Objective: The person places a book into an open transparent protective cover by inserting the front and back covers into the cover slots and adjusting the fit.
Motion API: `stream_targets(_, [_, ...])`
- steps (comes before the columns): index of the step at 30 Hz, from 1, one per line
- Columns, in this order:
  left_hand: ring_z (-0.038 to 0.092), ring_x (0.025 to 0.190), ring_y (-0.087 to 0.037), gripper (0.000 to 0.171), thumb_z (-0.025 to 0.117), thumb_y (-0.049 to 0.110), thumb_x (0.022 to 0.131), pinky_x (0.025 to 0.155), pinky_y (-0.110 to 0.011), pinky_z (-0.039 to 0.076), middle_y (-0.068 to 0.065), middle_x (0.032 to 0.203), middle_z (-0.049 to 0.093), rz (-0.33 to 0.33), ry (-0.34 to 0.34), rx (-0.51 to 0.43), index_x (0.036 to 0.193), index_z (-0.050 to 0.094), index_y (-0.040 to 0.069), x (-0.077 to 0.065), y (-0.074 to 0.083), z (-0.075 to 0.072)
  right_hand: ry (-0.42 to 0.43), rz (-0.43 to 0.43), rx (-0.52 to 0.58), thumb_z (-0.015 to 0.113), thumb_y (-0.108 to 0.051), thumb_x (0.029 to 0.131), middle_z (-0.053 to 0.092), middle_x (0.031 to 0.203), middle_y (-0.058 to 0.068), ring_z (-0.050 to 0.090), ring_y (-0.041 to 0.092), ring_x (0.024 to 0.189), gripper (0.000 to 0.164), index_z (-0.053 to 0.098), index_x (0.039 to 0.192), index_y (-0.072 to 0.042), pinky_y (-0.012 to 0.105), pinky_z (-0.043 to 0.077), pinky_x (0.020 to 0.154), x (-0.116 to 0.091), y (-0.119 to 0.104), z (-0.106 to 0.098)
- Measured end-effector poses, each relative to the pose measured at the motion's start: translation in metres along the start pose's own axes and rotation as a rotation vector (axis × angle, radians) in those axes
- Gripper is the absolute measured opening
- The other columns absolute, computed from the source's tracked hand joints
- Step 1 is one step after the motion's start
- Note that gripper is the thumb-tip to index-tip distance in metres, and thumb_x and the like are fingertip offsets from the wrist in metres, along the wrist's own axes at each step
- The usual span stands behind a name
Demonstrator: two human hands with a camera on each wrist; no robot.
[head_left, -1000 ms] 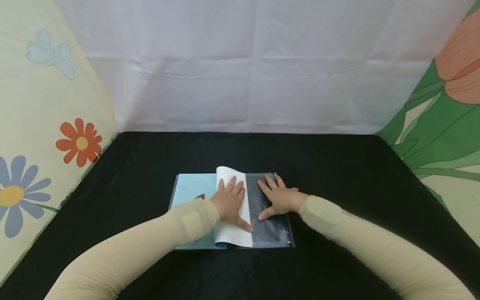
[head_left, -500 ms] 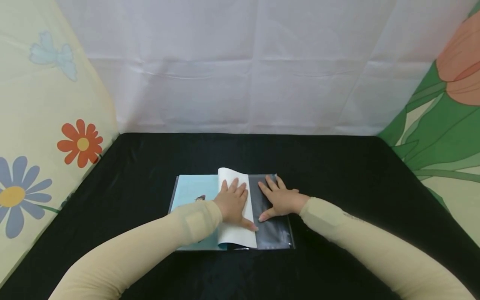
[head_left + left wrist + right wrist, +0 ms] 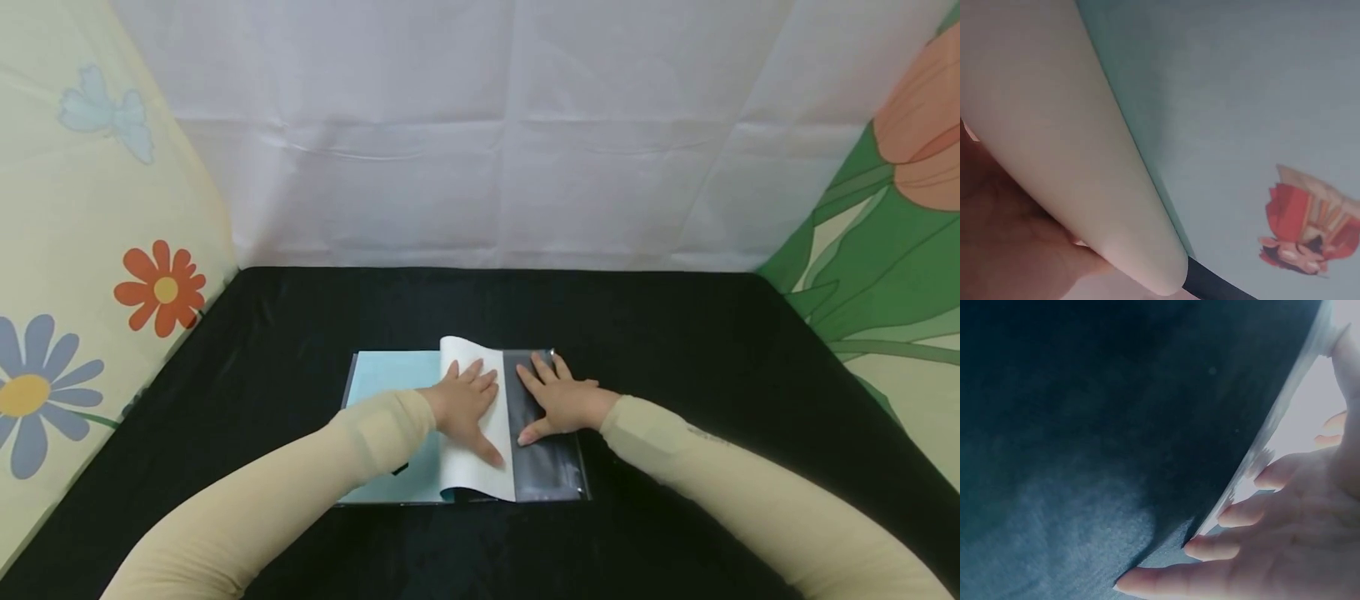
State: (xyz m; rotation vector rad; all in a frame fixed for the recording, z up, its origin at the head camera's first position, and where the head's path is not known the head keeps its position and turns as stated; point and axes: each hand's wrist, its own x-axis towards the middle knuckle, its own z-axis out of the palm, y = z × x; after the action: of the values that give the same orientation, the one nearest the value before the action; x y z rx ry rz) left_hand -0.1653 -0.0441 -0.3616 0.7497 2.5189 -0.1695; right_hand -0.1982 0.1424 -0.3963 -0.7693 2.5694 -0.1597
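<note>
A light blue printed sheet lies on the table, its right part curled over as a white flap. My left hand rests on this flap with fingers spread. In the left wrist view the flap bulges in a rounded fold, beside a small red cartoon figure on the blue face. Right of the flap is a clear plastic cover, dark from the cloth beneath. My right hand lies on it with straight, spread fingers. The right wrist view shows those fingertips along a shiny plastic edge.
Black cloth covers the table around the sheet and plastic. A white fabric backdrop stands behind. Flower-printed curtains flank the table at the left and right.
The white flap's free edge has shifted slightly right, over the plastic. My left hand slid right with it, then its thumb drew back a little. The right hand has stayed in place.
</note>
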Motion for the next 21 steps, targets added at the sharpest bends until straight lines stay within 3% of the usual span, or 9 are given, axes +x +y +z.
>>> stream_targets(7, [-0.007,0.136,-0.025,0.103,0.051,0.074,0.073,0.109,-0.049,-0.001,-0.007,0.152,0.006,-0.002,0.044,0.054,0.144,0.018,0.008,0.0016,0.0047,0.0055,0.008,-0.008,0.003,0.063,-0.062,0.072,0.000,0.148,0.026,-0.002,0.051,0.129,0.104,0.013,0.144,-0.004,0.078,0.025,0.078,0.0003,0.0007,0.0006])
stream_targets(21, [-0.008,0.136,-0.026,0.103,0.049,0.075,0.074,0.108,-0.049,-0.001,-0.007,0.152,0.004,-0.014,0.055,0.071,0.145,0.015,0.008,0.0038,0.0099,0.0049,-0.009,0.007,0.001,0.062,-0.062,0.073,-0.002,0.149,0.024,-0.005,0.050,0.129,0.104,0.011,0.145,-0.006,0.078,0.024,0.081,0.0007,-0.0002,0.0003])
